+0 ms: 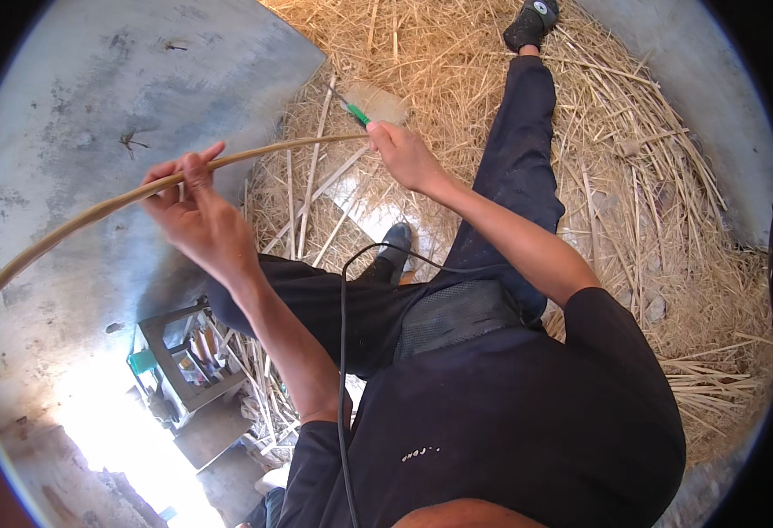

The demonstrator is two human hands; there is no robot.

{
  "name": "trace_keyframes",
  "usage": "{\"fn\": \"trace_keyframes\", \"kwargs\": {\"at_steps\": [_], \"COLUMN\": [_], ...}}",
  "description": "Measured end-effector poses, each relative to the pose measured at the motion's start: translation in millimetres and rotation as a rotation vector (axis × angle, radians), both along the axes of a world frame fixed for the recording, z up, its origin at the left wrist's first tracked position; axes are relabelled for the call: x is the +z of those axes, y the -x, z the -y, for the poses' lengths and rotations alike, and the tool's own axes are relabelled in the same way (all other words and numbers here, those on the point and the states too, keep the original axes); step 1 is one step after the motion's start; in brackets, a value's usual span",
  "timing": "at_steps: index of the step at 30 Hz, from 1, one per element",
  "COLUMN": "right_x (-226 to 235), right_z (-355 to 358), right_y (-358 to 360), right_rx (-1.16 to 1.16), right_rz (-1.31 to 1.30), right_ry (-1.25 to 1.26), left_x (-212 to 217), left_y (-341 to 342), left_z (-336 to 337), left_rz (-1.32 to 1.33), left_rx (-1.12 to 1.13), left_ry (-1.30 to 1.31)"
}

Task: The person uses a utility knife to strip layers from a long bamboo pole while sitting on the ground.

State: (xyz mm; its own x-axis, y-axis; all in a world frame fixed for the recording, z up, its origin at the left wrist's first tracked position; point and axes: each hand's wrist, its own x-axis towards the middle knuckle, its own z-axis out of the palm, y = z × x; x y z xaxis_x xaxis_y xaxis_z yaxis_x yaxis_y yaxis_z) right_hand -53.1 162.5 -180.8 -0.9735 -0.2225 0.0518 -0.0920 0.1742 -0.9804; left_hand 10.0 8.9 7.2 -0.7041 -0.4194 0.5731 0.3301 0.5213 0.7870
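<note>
A long, bent tan cane strip (78, 211), apparently bamboo or rattan, runs from the left edge of the view toward the middle. My left hand (206, 220) grips it partway along, with the thumb and fingers around it. Its thin end reaches my right hand (404, 157), whose fingers are closed. From that same hand juts a tool with a green handle (357, 113) and a thin metal end pointing away from me. The exact kind of the tool cannot be made out, and my fingers hide where the strip and the handle meet.
Straw-like shavings (457, 53) cover the floor around my outstretched leg (514, 132). Split strips (659, 106) lie piled on the right. A grey wall (201, 62) stands at the left, near the cane. A wooden box (184, 352) with small items sits lower left. A black cable (344, 352) hangs before me.
</note>
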Motion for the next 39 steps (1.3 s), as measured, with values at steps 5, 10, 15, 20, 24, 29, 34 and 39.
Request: {"fn": "trace_keyframes", "kwargs": {"at_steps": [5,10,15,20,24,29,34,39], "right_x": [6.9,12.5,14.8,34.0,59.6,3.2,44.0,-20.7], "right_z": [-14.5,-16.5,-16.9,-16.9,-3.5,2.9,-10.2,-11.7], "right_y": [-6.4,-15.1,-13.9,-21.4,-45.8,-25.8,-32.9,-22.4], "right_rx": [-0.019,-0.005,0.015,-0.01,0.091,0.117,0.087,0.1], "right_rz": [0.002,-0.014,0.031,-0.177,-0.131,-0.022,-0.136,-0.137], "right_ry": [0.048,0.002,0.045,0.026,-0.12,-0.396,-0.244,-0.396], "left_x": [10.0,17.1,-22.5,-10.9,-10.6,-11.3,6.6,21.4], "left_y": [-9.2,-28.5,-25.6,-35.7,-38.2,-39.7,-46.8,-38.6], "left_z": [-5.7,-8.8,-26.2,-24.7,-22.3,-22.2,-13.9,-6.0], "left_rz": [-0.089,-0.106,-0.129,-0.005,0.014,0.013,0.299,0.521], "left_rx": [0.008,0.101,0.089,0.129,0.131,0.019,-0.136,-0.304], "left_ry": [0.033,0.067,-0.004,-0.157,-0.097,-0.083,0.066,0.311]}}
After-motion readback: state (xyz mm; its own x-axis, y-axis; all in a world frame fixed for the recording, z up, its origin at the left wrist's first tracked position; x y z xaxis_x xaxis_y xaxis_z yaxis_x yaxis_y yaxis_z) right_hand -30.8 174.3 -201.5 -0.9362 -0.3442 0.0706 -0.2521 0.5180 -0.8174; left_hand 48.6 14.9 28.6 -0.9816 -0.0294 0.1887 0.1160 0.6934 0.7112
